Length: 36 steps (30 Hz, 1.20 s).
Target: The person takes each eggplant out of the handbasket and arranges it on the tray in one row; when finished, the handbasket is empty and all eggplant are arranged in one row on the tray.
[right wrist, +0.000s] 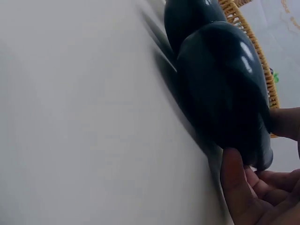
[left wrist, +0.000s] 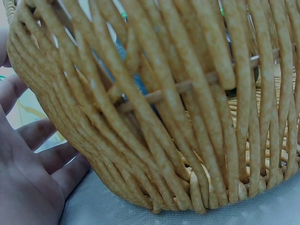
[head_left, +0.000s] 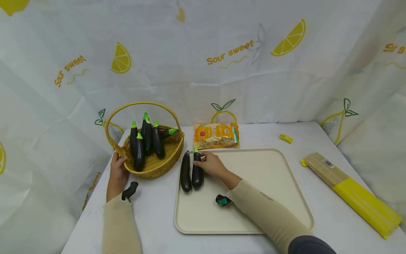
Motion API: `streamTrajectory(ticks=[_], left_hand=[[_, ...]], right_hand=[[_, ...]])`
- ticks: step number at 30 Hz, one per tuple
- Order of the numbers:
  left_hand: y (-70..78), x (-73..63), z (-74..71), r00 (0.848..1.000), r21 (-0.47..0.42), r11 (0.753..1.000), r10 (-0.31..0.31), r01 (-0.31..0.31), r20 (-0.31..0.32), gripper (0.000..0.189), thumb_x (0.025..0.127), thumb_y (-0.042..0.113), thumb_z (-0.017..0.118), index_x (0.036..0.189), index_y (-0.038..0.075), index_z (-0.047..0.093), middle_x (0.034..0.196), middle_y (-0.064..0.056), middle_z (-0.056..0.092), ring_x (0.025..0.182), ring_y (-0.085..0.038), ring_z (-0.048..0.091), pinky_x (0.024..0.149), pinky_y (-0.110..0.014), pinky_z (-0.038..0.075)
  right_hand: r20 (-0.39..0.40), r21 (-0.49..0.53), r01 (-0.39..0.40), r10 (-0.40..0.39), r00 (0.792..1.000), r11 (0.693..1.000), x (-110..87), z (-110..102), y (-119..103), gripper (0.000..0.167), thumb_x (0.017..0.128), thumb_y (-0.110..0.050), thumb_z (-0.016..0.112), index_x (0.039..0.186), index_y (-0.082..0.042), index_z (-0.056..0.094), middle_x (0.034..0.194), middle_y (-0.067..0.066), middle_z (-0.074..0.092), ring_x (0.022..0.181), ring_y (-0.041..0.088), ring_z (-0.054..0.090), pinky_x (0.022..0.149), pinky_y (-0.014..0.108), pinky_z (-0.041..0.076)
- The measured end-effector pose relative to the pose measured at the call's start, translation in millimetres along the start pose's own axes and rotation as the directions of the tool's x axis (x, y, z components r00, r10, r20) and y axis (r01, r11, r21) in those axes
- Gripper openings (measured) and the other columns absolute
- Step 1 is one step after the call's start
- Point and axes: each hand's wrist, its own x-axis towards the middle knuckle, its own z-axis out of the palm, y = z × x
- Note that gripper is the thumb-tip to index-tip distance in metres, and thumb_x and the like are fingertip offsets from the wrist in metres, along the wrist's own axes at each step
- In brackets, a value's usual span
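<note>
In the head view, my right hand (head_left: 213,164) pinches a dark eggplant (head_left: 197,178) near its green stem end, over the left part of a beige tray (head_left: 247,211). The right wrist view shows thumb and fingers on either side of this eggplant (right wrist: 225,89). Right beside it lies a second dark eggplant (head_left: 185,174), its stem end dark. My left hand (head_left: 118,170) holds the left side of a wicker basket (head_left: 161,171), near the handle's base. Several green-stemmed eggplants (head_left: 139,155) are in the basket. Up close, left fingers (left wrist: 35,136) lie along the woven wall (left wrist: 140,117).
Behind the tray lies an orange food bag (head_left: 216,136). A small yellow packet (head_left: 286,138) sits at the back right. A long yellow and clear pack (head_left: 352,194) lies along the right side of the white table (head_left: 158,225). A printed white cloth (head_left: 177,70) hangs behind.
</note>
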Motion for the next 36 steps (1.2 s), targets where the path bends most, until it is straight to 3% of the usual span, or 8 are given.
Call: streamTrajectory(ticks=[5,10,18,24,30,33,36], left_hand=[[-1.1,-1.3,1.3,1.000,-0.005,1.000,0.013,-0.013,-0.005,0.037,0.098,-0.004,0.038,0.128,0.015,0.048,0.133,-0.002,0.044,0.114,-0.013,0.044,0.094,-0.024,0.036],[-0.4,-1.1,2.8,1.000,-0.039,0.999,0.020,-0.020,0.001,0.036,0.098,-0.006,0.037,0.127,0.013,0.047,0.132,-0.004,0.044,0.113,-0.013,0.045,0.092,-0.024,0.038],[-1.2,-1.1,2.7,1.000,-0.023,1.000,0.015,-0.015,-0.007,0.036,0.098,-0.005,0.038,0.128,0.014,0.046,0.135,-0.003,0.043,0.115,-0.012,0.045,0.094,-0.024,0.037],[-1.6,0.2,-1.1,1.000,-0.003,1.000,0.005,-0.005,0.005,0.036,0.098,-0.004,0.040,0.126,0.018,0.048,0.135,-0.001,0.043,0.117,-0.012,0.044,0.095,-0.024,0.036],[-0.9,-1.6,-0.3,1.000,0.012,1.000,0.013,-0.013,-0.009,0.035,0.097,-0.002,0.042,0.124,0.020,0.051,0.133,0.001,0.044,0.118,-0.012,0.042,0.096,-0.025,0.034],[-0.5,-2.2,1.1,1.000,0.015,1.000,0.021,-0.021,-0.012,0.035,0.098,-0.001,0.043,0.124,0.019,0.051,0.133,0.000,0.045,0.117,-0.013,0.042,0.096,-0.025,0.034],[-1.1,-1.6,1.9,1.000,0.018,1.000,0.016,-0.016,-0.014,0.035,0.098,-0.002,0.042,0.126,0.017,0.050,0.134,-0.002,0.044,0.118,-0.014,0.042,0.097,-0.026,0.034]], right_hand=[[-0.017,-0.113,0.025,-0.027,1.000,0.993,-1.7,1.7,-1.2,0.058,0.091,-0.047,0.063,0.128,-0.003,0.056,0.095,0.004,0.066,0.077,0.014,0.061,0.070,0.033,0.049],[-0.022,-0.159,0.030,-0.034,0.999,0.987,-0.9,0.7,-1.0,0.062,0.092,-0.052,0.059,0.129,-0.003,0.056,0.096,0.003,0.066,0.081,0.014,0.061,0.074,0.035,0.049],[-0.038,-0.127,0.039,-0.044,0.998,0.991,2.3,-11.1,-6.1,0.057,0.092,-0.045,0.062,0.132,-0.006,0.054,0.087,0.001,0.064,0.063,0.015,0.062,0.059,0.032,0.048],[-0.046,-0.076,0.164,-0.167,0.985,0.984,14.9,-20.2,-50.2,0.050,0.093,-0.038,0.064,0.131,-0.007,0.056,0.093,0.002,0.063,0.063,0.016,0.063,0.055,0.031,0.049],[0.016,-0.136,0.302,-0.303,0.953,0.944,45.9,8.4,-102.9,0.048,0.095,-0.037,0.063,0.132,-0.008,0.056,0.097,-0.002,0.062,0.080,0.011,0.058,0.068,0.028,0.048],[0.013,-0.113,0.275,-0.275,0.961,0.955,62.9,28.1,-117.5,0.051,0.095,-0.038,0.062,0.136,-0.009,0.053,0.101,-0.002,0.062,0.084,0.010,0.058,0.073,0.027,0.048],[-0.008,-0.064,0.184,-0.185,0.983,0.981,74.7,45.2,-125.8,0.053,0.094,-0.039,0.063,0.137,-0.011,0.051,0.109,0.000,0.062,0.089,0.012,0.060,0.076,0.029,0.049]])
